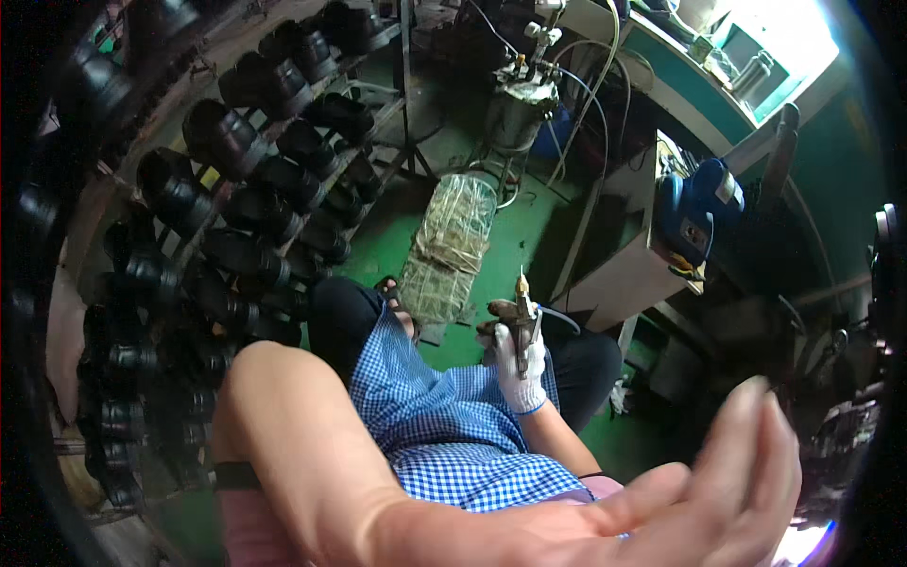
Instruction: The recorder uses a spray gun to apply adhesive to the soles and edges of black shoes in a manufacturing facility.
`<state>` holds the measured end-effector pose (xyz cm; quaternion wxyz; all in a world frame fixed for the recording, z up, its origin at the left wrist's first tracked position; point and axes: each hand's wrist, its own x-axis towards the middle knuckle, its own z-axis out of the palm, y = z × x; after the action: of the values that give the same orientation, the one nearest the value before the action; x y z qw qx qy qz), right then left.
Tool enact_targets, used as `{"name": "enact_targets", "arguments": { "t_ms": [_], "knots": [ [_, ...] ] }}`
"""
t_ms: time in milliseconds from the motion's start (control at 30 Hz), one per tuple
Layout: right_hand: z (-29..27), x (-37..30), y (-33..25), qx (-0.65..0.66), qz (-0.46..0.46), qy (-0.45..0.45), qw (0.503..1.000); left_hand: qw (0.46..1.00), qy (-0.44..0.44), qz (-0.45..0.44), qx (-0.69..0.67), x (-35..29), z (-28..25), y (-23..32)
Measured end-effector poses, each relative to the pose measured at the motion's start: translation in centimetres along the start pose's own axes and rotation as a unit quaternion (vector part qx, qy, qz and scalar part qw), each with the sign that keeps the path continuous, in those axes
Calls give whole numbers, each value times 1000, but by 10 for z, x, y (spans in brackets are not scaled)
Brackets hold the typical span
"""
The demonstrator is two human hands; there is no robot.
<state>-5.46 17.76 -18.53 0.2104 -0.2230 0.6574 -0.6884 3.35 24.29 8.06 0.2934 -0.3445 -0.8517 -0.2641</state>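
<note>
My left forearm comes in from the left and bends across the front of my body. My left hand is bare and close to the camera at the lower right, fingers stretched out and nothing seen in it. My right hand, in a white knitted glove, is closed around a metal dispensing gun. The gun points upward, with a brass-coloured front, a thin needle nozzle and a pale blue hose at its side. A blue checked apron covers my lap below the gun.
Racks at left hold rows of black shoes or boots. A plastic-wrapped flat bundle lies on the green floor ahead. Behind it stands a metal pressure tank with hoses. A blue machine sits on a cabinet at right.
</note>
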Motion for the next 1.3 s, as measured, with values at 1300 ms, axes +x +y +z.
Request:
{"name": "enact_targets", "arguments": {
  "t_ms": [1300],
  "knots": [
    [15, 46, 11, -150, -38, -64, 986, 857, 95, -327, 387, -212, -190, -244]
  ]
}}
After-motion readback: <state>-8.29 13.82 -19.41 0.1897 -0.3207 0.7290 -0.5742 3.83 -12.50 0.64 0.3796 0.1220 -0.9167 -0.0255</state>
